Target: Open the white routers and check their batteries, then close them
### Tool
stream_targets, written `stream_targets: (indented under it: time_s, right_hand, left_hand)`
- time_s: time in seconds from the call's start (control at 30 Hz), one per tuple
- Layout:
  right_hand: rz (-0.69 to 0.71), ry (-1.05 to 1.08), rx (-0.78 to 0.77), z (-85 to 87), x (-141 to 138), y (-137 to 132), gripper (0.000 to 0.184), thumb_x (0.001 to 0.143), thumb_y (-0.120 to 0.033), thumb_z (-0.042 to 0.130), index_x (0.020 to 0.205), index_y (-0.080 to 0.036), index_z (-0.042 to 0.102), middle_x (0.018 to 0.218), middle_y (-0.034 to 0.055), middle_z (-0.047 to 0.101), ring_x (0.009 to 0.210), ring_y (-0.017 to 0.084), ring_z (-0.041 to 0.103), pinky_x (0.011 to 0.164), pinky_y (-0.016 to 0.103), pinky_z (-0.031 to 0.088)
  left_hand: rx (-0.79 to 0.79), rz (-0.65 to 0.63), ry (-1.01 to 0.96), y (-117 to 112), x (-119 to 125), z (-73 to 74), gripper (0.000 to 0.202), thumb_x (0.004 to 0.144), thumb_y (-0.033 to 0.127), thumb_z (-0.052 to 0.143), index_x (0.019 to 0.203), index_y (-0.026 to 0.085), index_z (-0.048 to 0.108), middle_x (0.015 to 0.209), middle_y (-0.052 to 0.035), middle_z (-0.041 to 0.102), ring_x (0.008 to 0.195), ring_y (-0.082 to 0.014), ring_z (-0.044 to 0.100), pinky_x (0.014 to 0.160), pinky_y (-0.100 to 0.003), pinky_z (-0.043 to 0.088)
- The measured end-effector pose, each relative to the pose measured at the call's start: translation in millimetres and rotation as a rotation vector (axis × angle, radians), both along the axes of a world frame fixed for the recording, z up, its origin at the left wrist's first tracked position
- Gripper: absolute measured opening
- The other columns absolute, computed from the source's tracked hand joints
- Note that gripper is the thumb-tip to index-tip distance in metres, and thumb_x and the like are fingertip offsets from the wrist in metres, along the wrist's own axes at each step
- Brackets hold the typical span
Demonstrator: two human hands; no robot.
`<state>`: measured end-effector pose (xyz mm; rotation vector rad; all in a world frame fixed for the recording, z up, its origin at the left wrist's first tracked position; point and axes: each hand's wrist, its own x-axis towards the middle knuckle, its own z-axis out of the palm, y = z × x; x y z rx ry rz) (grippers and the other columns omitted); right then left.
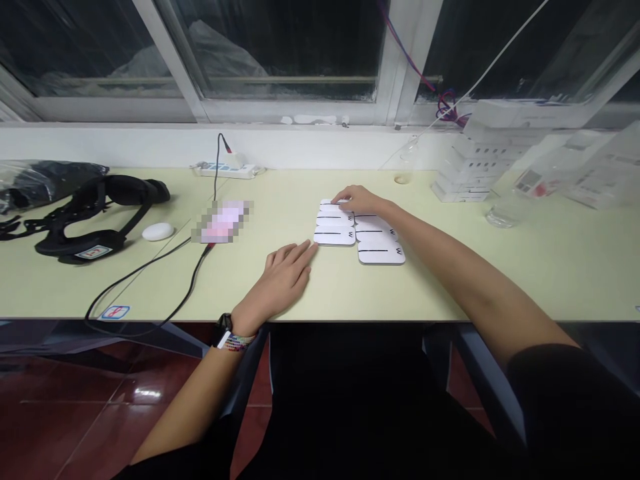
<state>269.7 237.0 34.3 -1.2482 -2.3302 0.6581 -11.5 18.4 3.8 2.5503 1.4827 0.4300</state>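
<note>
Several white rounded cards with a black line and small black marks lie flat on the table in two columns. My right hand (361, 199) reaches over from the right, its bent fingers on the top card (326, 207) of the left column and partly covering it. Below that are a middle card (330, 218) and a lower card (333, 235). In the right column, the lowest card (381, 253) sits nearest me, and my forearm hides part of the upper ones. My left hand (285, 277) rests open on the table, its fingertips close to the lower left card's corner.
To the left are a phone (223, 222) on a cable, a white oval object (158, 231) and a black headset (107, 247). A power strip (230, 171) lies at the back. White boxes (465, 167) and a clear bottle (520, 197) stand right.
</note>
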Motion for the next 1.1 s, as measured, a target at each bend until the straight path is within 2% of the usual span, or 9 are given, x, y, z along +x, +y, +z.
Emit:
stream_targets:
  time_s: [0.33,0.6,0.73,0.9,1.1]
  right_hand:
    - [0.033,-0.005,0.003,-1.7,-1,-11,0.039,0.092,-0.012,0.069,0.125,-0.024,0.086,0.145,0.0113,0.075,0.134,0.031,0.067,0.117,0.047,0.052]
    - [0.074,-0.024,0.011,5.6,-3,-28,0.035,0.091,-0.012,0.069,0.119,-0.025,0.086,0.135,0.0096,0.079,0.12,0.028,0.071,0.107,0.043,0.055]
    - [0.077,-0.03,-0.008,8.0,-3,-34,0.035,0.091,-0.012,0.071,0.119,-0.024,0.086,0.134,0.0109,0.078,0.117,0.028,0.07,0.106,0.044,0.054]
    - [0.08,-0.026,-0.029,8.6,-2,-39,0.035,0.089,-0.013,0.072,0.12,-0.025,0.085,0.134,0.011,0.078,0.119,0.029,0.069,0.107,0.047,0.054]
    - [0.086,-0.017,-0.039,9.1,1,-47,0.035,0.09,-0.018,0.071,0.122,-0.026,0.084,0.14,0.0116,0.074,0.13,0.032,0.066,0.112,0.05,0.053]
  left_hand:
    - [-0.011,0.015,0.02,1,-1,-1.4,0.061,0.118,0.036,0.03,0.178,0.028,0.034,0.182,-0.0075,0.038,0.161,-0.0394,0.036,0.128,-0.061,0.032]
    - [0.008,0.013,-0.015,2,-2,-4.6,0.06,0.117,0.034,0.034,0.177,0.033,0.035,0.18,-0.005,0.041,0.16,-0.038,0.038,0.127,-0.06,0.034]
    - [-0.003,0.01,-0.006,2,-2,-3.1,0.06,0.117,0.034,0.033,0.177,0.031,0.034,0.181,-0.0053,0.041,0.159,-0.0388,0.038,0.127,-0.061,0.034]
    - [-0.001,0.006,-0.015,2,-1,-2.7,0.06,0.117,0.035,0.033,0.177,0.034,0.034,0.18,-0.0022,0.043,0.159,-0.0386,0.038,0.127,-0.061,0.033]
    - [-0.02,0.007,-0.005,1,-1,-0.6,0.06,0.117,0.034,0.03,0.177,0.032,0.034,0.181,0.0005,0.041,0.16,-0.0386,0.035,0.129,-0.06,0.032]
